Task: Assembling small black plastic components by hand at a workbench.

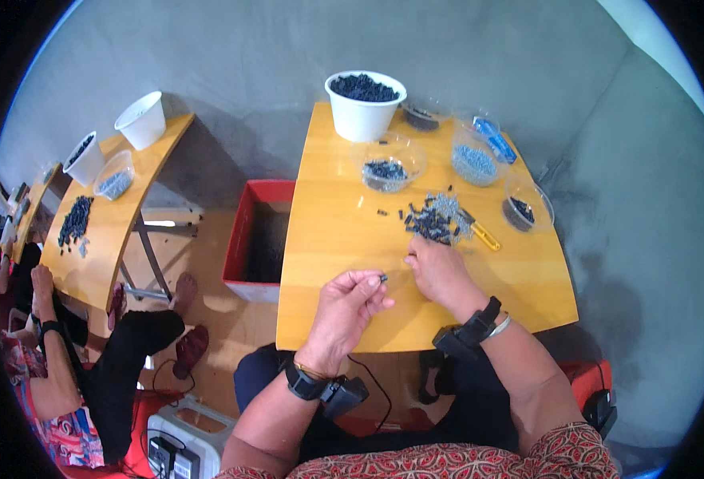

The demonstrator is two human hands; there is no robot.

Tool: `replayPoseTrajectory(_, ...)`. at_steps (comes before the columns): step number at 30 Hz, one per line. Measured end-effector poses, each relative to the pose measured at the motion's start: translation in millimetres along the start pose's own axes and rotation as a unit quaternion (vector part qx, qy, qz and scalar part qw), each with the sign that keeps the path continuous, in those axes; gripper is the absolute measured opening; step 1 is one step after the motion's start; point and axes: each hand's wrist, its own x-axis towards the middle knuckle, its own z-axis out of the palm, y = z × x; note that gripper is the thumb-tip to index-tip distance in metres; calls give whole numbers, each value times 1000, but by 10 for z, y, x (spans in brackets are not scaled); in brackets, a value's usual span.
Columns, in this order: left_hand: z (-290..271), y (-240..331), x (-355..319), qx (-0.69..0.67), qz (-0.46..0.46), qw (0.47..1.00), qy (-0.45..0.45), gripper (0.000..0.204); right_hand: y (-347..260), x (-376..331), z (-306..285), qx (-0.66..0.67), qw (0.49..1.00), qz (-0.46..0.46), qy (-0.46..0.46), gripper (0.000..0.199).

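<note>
Over the front part of the yellow wooden table (320, 239), my left hand (347, 307) pinches a small black plastic piece (383, 278) between thumb and forefinger. My right hand (438, 271) is closed at the near edge of a loose pile of black pieces (430, 222); what its fingertips hold, if anything, is hidden. Small silvery parts (445, 205) lie mixed into the far side of that pile. Just right of the pile rests a yellow-handled cutter (486, 235). A few single black pieces lie left of the pile.
At the back stand a white bucket (361, 120) heaped with black pieces and several clear tubs, one a round tub (392, 183). A blue box (493, 140) lies at the back right. Left of the table sits a red bin (244, 239); farther left, another person works at a second table (112, 255).
</note>
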Motion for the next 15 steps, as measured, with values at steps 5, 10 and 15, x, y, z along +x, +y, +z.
replayPoseTrajectory(5,-11,-7,22,-25,-4,1000,-11,9,87,36,-66,-34,999,4,-1,12)
replayPoseTrajectory(10,-46,-12,45,-18,2,1000,-19,10,134,207,-243,-19,999,19,32,10)
replayPoseTrajectory(15,-54,24,75,-29,15,999,-12,10,105,702,-98,34,996,-40,68,10)
